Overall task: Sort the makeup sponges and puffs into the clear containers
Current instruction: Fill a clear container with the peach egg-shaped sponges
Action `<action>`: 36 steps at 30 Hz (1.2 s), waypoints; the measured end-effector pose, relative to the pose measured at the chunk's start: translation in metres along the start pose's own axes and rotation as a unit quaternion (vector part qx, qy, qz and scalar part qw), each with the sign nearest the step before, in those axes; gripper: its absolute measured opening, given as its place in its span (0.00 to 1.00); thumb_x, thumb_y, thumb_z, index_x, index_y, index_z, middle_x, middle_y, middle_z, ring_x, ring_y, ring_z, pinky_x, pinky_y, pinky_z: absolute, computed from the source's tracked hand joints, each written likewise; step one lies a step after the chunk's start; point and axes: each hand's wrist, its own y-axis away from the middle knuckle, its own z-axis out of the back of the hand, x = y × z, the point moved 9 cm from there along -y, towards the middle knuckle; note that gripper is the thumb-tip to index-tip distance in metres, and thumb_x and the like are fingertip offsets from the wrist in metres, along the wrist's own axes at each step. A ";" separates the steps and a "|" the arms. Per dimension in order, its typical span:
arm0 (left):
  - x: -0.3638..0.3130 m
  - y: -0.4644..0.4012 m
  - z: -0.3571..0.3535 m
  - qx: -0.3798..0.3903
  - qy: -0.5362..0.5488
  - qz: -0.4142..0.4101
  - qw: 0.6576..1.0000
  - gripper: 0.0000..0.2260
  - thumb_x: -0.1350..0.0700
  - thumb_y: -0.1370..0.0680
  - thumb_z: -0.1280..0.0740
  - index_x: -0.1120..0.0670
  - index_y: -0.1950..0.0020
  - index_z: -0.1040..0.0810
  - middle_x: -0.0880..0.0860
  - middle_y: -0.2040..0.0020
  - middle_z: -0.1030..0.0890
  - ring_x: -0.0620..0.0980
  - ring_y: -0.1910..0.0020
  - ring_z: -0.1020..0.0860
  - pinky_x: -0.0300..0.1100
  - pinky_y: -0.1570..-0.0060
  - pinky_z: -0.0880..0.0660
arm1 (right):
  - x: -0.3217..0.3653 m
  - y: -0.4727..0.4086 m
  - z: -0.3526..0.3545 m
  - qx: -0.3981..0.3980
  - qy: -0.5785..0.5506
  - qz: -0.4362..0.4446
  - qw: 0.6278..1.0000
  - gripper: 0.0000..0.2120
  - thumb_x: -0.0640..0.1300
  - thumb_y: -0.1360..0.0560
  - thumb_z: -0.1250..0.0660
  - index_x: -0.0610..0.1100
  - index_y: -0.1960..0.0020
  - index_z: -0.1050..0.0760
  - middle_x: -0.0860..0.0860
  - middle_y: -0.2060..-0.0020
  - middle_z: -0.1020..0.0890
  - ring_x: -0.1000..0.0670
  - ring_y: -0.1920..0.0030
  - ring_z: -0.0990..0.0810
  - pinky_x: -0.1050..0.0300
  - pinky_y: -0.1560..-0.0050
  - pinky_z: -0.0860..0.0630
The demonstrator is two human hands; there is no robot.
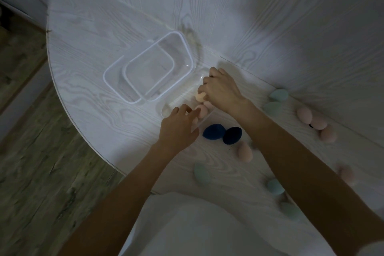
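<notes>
Near right: loose teal sponge (275, 186). Two navy sponges (222, 133) mid-table. Left hand (177, 125), fingers straight, touches pink sponge (201, 110) in clear container (166, 111). Right hand (220, 87) pinches peach sponge (200, 96) over it. Far left: nested empty containers (149, 68).

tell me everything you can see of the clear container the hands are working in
The clear container is a shallow, see-through rectangular tub with rounded corners, plastic by its look, so faint that only its glinting rim and walls show. It sits open-topped and flat on the white wood-grain table, beside and right of the two nested containers. The right hand reaches into it, gripping a peach sponge; the left hand touches a pink sponge at its near edge. Other contents are unclear.
</notes>
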 end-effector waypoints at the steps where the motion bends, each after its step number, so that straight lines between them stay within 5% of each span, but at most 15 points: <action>1: 0.000 -0.001 0.000 0.001 -0.004 -0.002 1.000 0.25 0.48 0.27 0.33 0.48 0.31 0.31 0.51 0.41 0.26 0.51 0.48 0.27 0.41 0.64 0.30 | 0.001 0.000 0.000 0.000 0.006 0.002 1.000 0.07 0.40 0.35 0.27 0.49 0.59 0.17 0.53 0.68 0.21 0.47 0.57 0.26 0.59 0.58 0.39; 4: 0.001 -0.002 0.000 0.001 0.001 -0.010 1.000 0.26 0.48 0.28 0.32 0.48 0.30 0.31 0.51 0.41 0.26 0.51 0.47 0.27 0.40 0.63 0.32 | -0.001 0.006 0.004 -0.044 -0.011 -0.003 0.999 0.04 0.45 0.33 0.28 0.50 0.58 0.16 0.51 0.60 0.20 0.46 0.54 0.26 0.56 0.55 0.34; 9: 0.001 -0.001 0.000 0.000 0.015 -0.025 1.000 0.27 0.49 0.28 0.30 0.49 0.30 0.32 0.52 0.41 0.25 0.52 0.47 0.27 0.41 0.60 0.29 | -0.009 0.013 0.003 -0.088 -0.119 -0.035 0.988 0.14 0.48 0.26 0.34 0.48 0.42 0.22 0.54 0.43 0.21 0.46 0.45 0.31 0.56 0.47 0.42; 17: 0.001 -0.001 0.001 -0.003 0.011 -0.027 1.000 0.27 0.48 0.27 0.31 0.49 0.30 0.32 0.52 0.40 0.26 0.52 0.45 0.28 0.43 0.58 0.27 | -0.014 0.024 0.015 -0.161 -0.189 -0.071 0.966 0.15 0.43 0.26 0.34 0.46 0.40 0.23 0.52 0.44 0.20 0.45 0.43 0.29 0.57 0.48 0.42; 22: 0.001 -0.001 0.000 -0.006 0.012 -0.025 1.000 0.26 0.49 0.27 0.31 0.49 0.30 0.32 0.51 0.40 0.27 0.51 0.44 0.29 0.41 0.59 0.30 | -0.040 0.132 0.018 -0.318 -0.308 -0.255 0.860 0.09 0.39 0.25 0.36 0.43 0.46 0.22 0.49 0.56 0.19 0.48 0.53 0.26 0.60 0.50 0.32; 24: -0.002 0.001 -0.001 -0.002 0.001 -0.024 1.000 0.26 0.49 0.26 0.32 0.49 0.30 0.33 0.52 0.39 0.27 0.52 0.44 0.29 0.41 0.58 0.32 | -0.044 0.183 -0.008 -0.279 -0.325 -0.361 0.828 0.06 0.41 0.25 0.35 0.44 0.49 0.23 0.51 0.60 0.22 0.50 0.59 0.25 0.58 0.56 0.29; 27: -0.003 0.002 0.001 -0.003 -0.012 -0.024 1.000 0.25 0.49 0.26 0.33 0.49 0.30 0.33 0.53 0.39 0.28 0.53 0.44 0.29 0.42 0.57 0.32 | -0.036 0.219 -0.062 -0.110 -0.351 -0.447 0.816 0.12 0.50 0.27 0.31 0.46 0.46 0.27 0.52 0.57 0.25 0.52 0.59 0.25 0.55 0.59 0.29; 31: -0.004 0.002 0.001 -0.001 -0.013 -0.017 1.000 0.24 0.51 0.26 0.32 0.50 0.31 0.31 0.55 0.39 0.27 0.55 0.44 0.28 0.46 0.55 0.30 | -0.014 0.221 -0.089 -0.033 -0.350 -0.430 0.832 0.22 0.54 0.27 0.32 0.45 0.38 0.30 0.49 0.43 0.25 0.48 0.50 0.23 0.54 0.54 0.27; 36: -0.003 0.002 0.000 0.002 -0.014 -0.012 1.000 0.25 0.51 0.27 0.32 0.49 0.30 0.32 0.55 0.38 0.27 0.55 0.44 0.28 0.47 0.55 0.30 | 0.000 0.211 -0.091 0.070 -0.274 -0.389 0.877 0.17 0.49 0.22 0.39 0.44 0.36 0.30 0.45 0.35 0.31 0.45 0.49 0.24 0.58 0.59 0.34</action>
